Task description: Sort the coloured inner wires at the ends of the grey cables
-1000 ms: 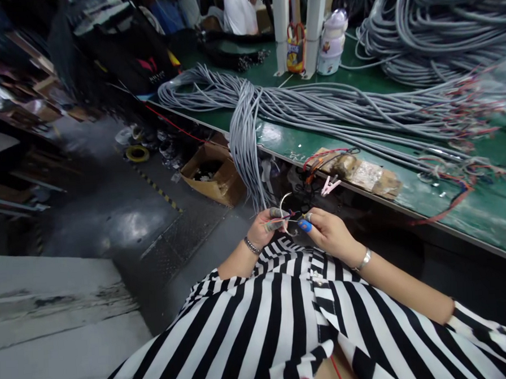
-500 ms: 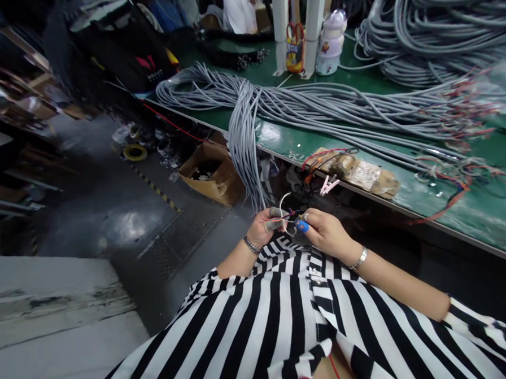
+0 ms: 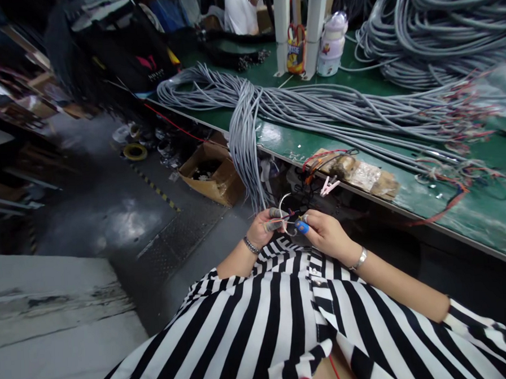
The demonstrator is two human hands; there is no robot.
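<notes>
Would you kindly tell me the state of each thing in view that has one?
Left hand: closed on thin wires
Right hand: pinching at the thin wires
Grey cable bundle: laid along bench, partly hanging over its edge
Coiled cable: heaped in loops
Cardboard box: open
Bottle: upright
Pink clip: at bench edge, grip unclear
</notes>
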